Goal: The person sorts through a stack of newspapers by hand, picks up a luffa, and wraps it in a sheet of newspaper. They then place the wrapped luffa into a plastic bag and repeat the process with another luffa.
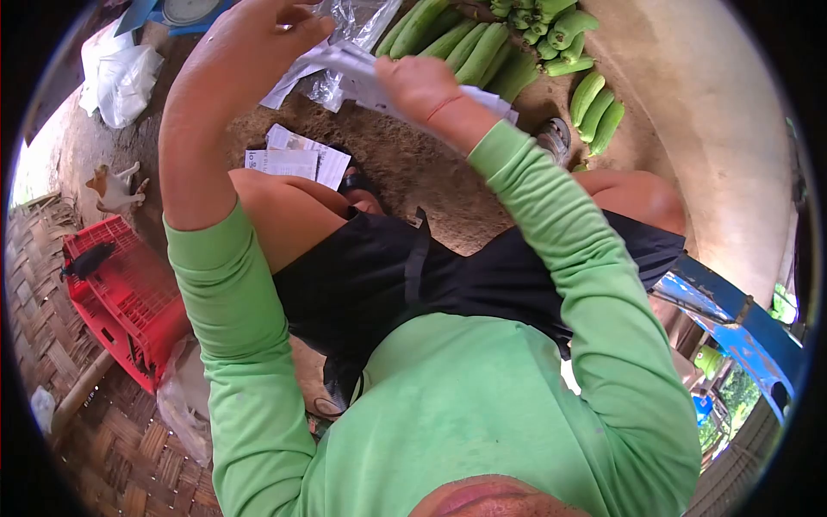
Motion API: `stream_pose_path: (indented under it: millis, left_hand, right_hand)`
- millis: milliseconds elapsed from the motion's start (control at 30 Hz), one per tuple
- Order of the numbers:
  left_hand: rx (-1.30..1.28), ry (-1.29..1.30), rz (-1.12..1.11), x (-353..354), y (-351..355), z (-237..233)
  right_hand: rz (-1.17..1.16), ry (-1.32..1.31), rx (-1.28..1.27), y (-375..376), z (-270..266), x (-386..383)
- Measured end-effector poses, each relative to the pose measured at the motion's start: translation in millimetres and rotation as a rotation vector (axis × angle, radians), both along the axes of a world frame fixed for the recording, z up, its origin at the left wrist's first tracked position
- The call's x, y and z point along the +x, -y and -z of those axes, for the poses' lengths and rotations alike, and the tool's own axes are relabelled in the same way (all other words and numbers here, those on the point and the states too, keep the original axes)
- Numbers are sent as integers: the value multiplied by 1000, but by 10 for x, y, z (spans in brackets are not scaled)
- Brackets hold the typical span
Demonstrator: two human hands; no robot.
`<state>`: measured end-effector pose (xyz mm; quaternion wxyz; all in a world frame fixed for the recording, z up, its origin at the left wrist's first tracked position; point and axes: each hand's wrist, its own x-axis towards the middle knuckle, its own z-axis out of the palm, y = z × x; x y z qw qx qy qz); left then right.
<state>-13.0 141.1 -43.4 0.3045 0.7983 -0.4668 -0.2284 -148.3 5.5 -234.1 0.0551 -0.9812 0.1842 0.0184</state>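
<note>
My right hand, with a thin red string round its wrist, is closed on a stack of printed paper sheets. The sheets are blurred and slanted over the ground. To the left, my left hand is raised at the top edge of the view, partly cut off. Its fingers are loosely bent with a gap between them, and I see nothing in them. Clear plastic lies beneath the papers. Beyond the right hand, long green bananas lie on the ground. More printed sheets rest beside my foot.
A small banana bunch and a cluster lie at the upper right. At left are a red plastic crate, a cat and a white plastic bag. A blue-framed scale stands at the top left.
</note>
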Motion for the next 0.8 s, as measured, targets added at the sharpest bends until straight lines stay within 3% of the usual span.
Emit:
stream_pose_path:
  millis: [100,233,367,467,567,800]
  left_hand:
    - [-6,27,-1,71,12,76]
    - [-14,12,5,76,33,150]
    - [-46,5,11,74,-1,232]
    - [-31,95,-18,-128,-45,70]
    - [30,22,-68,30,-12,145]
    - [39,-7,9,37,-1,144]
  right_hand:
    - [-32,127,4,-495,706,-51]
    - [104,-124,323,-1090,1419,-465]
    - [58,-400,584,-949,1580,-681]
    - [70,-445,490,-559,1739,-740]
    - [90,-280,442,-133,1876,-844]
    - [60,-288,428,-29,2012,-796]
